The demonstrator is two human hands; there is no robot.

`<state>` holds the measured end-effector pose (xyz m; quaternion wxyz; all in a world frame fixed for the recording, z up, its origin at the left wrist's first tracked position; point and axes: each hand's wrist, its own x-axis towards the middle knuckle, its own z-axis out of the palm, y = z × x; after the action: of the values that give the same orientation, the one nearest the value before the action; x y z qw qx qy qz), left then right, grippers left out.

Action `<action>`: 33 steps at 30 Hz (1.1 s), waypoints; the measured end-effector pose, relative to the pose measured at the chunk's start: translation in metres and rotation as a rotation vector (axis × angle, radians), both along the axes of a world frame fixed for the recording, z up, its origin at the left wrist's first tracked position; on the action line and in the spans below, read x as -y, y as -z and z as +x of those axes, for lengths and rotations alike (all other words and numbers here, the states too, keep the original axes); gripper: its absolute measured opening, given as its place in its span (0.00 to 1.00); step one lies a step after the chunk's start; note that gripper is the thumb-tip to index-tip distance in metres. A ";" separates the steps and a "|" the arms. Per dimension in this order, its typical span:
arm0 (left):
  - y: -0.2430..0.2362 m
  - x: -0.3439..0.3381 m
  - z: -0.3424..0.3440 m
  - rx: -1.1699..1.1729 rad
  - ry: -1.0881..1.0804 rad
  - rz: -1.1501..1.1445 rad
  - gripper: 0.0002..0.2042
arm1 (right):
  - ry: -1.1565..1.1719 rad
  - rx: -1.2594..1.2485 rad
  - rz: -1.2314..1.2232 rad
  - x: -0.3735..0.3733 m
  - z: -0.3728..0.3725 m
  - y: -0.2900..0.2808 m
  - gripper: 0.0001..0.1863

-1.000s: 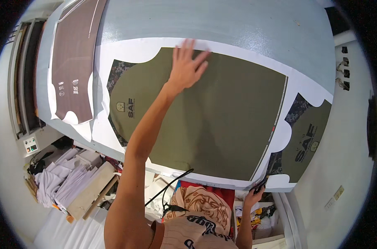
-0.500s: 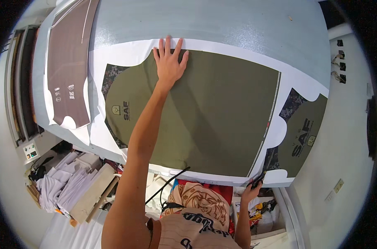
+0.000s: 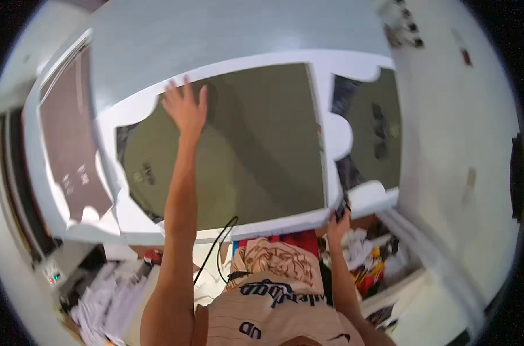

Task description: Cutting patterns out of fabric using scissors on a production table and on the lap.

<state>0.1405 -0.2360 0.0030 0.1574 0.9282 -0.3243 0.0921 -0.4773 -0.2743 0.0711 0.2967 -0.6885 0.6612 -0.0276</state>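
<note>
My left hand (image 3: 184,111) rests with fingers spread near the upper-left edge of an olive printed sheet (image 3: 262,144) with camouflage corners and a white border. Low at the sheet's right, my right hand (image 3: 338,222) is closed on black scissors (image 3: 343,205), whose blades lie at the white strip beside a smaller olive printed piece (image 3: 371,150). Further left lies a brown printed piece (image 3: 69,138) on white paper. The image is slightly blurred.
The blue-grey table (image 3: 227,26) has a black cord (image 3: 213,247) hanging at its near edge. Piles of white fabric (image 3: 103,305) and mixed cloth (image 3: 371,265) sit below it. A machine (image 3: 17,179) stands left; a white wall (image 3: 452,132) with sockets is on the right.
The view has turned, and the table's contents appear tilted and shifted left. My left hand has settled, spread, toward the sheet's left. My right hand still holds the scissors.
</note>
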 end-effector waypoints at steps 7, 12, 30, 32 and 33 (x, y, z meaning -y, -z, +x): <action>-0.076 -0.066 -0.210 -0.427 0.353 0.070 0.36 | -0.013 0.149 -0.197 -0.007 0.008 0.006 0.26; -0.072 -0.180 -0.263 -0.448 0.111 0.127 0.40 | -0.087 0.150 -0.214 0.001 0.020 0.005 0.29; -0.043 -0.380 -0.241 -0.639 -0.617 0.295 0.62 | -0.077 0.432 -0.277 -0.027 -0.032 -0.010 0.16; -0.048 -0.373 -0.237 -0.656 -0.618 0.318 0.62 | -0.002 0.500 -0.186 -0.038 -0.054 -0.003 0.14; -0.051 -0.375 -0.237 -0.663 -0.638 0.351 0.62 | -0.007 0.501 -0.187 -0.044 -0.057 -0.006 0.14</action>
<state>-0.0965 0.1393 0.0535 0.0574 0.9731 0.0329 -0.2208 -0.5344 -0.2302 0.0771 0.3863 -0.6868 0.5593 -0.2574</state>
